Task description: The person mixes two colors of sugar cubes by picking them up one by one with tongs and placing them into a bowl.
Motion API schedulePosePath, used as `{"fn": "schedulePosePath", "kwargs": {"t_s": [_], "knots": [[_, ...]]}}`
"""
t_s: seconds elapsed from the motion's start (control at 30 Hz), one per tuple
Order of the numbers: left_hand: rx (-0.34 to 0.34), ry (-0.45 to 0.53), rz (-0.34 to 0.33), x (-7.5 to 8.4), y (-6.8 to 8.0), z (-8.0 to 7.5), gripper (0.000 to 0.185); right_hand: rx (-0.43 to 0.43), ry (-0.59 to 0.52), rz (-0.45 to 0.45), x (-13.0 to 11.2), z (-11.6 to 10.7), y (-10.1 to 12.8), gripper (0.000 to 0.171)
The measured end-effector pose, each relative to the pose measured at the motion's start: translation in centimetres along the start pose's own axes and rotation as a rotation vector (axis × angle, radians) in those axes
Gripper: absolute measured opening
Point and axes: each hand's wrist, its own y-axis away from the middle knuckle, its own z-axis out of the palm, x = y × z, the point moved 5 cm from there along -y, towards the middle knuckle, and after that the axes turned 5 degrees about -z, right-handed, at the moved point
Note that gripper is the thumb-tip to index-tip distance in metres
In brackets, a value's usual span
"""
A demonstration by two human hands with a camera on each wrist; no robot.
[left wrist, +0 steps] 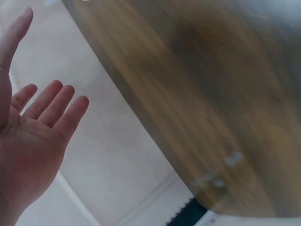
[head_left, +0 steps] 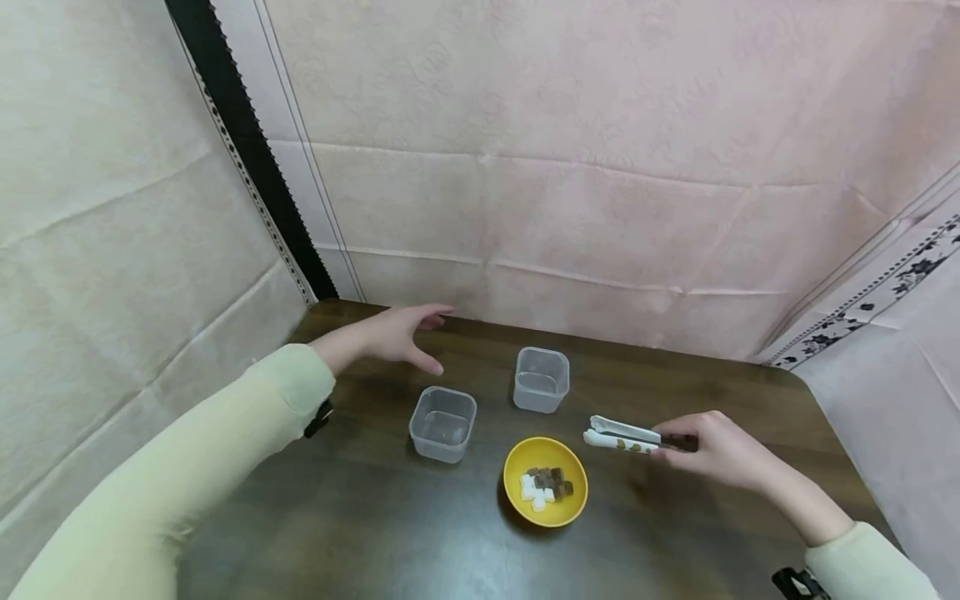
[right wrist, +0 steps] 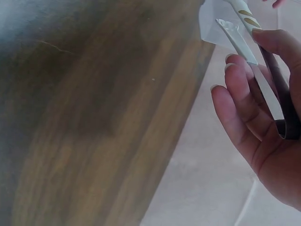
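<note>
My right hand (head_left: 716,448) grips a pair of tongs (head_left: 622,437) with white tips and dark handles, thumb on one arm and fingers on the other. In the right wrist view the tongs (right wrist: 251,56) are spread a little, with nothing between their tips. My left hand (head_left: 397,337) hovers behind the left clear plastic container (head_left: 442,425), fingers spread and holding nothing. A second clear container (head_left: 542,380) stands farther back to the right. In front of it sits a yellow bowl (head_left: 519,502) with several small white and brown cubes (head_left: 546,487).
The dark wooden table (head_left: 315,508) has its back edge close to a cloth-covered wall (head_left: 562,208). More pale cloth (head_left: 135,250) hangs at the left side, with a black strip (head_left: 255,150) at the corner.
</note>
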Motion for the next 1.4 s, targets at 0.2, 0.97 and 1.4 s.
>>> {"fn": "schedulePosePath", "kwargs": {"t_s": [0.2,0.97,1.4], "knots": [[0.022,0.009,-0.024,-2.4,3.3,-0.5,0.103,-0.002,0.028,-0.012,0.3,0.9,0.0,0.014],[0.094,-0.104,-0.064,-6.0,10.0,2.8,0.098,-0.049,0.214,0.014,1.0,3.1,0.4,0.019],[0.096,-0.113,-0.058,-7.0,10.5,4.1,0.097,-0.023,0.446,-0.003,1.1,3.4,1.2,0.02]]}}
